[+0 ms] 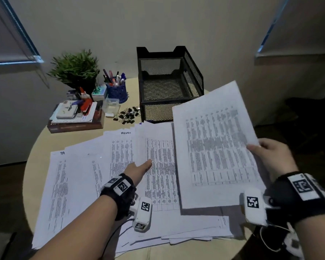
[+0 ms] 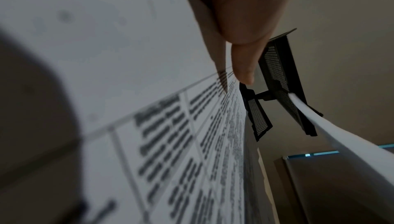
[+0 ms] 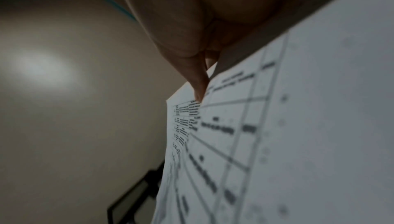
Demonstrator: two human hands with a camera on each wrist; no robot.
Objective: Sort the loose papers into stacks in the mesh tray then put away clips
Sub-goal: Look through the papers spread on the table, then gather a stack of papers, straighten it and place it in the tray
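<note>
At the far left of the round surface (image 1: 34,156) sit a potted plant (image 1: 75,69), a pile of books and stationery (image 1: 75,115), a blue pen holder (image 1: 116,90) and a clear plastic box (image 1: 112,106). Just right of that box the black binder clips (image 1: 127,115) lie in a loose heap, well apart from both of your hands and just beside the foot of the black mesh tray (image 1: 169,83), which stands at the back of the surface with its tiers showing no paper. In front of you the loose papers (image 1: 79,184) are fanned over the surface, overlapping. Your left hand (image 1: 139,168) lies on them near the middle, its forefinger straight and its tip touching a sheet with a printed table (image 1: 160,175); the other fingers are hidden. To the right, your right hand (image 1: 270,154) pinches the right edge of a separate printed sheet (image 1: 218,145), thumb on top, fingers under it. That sheet is lifted clear of the spread and tilted, its far corner in front of the tray.
</note>
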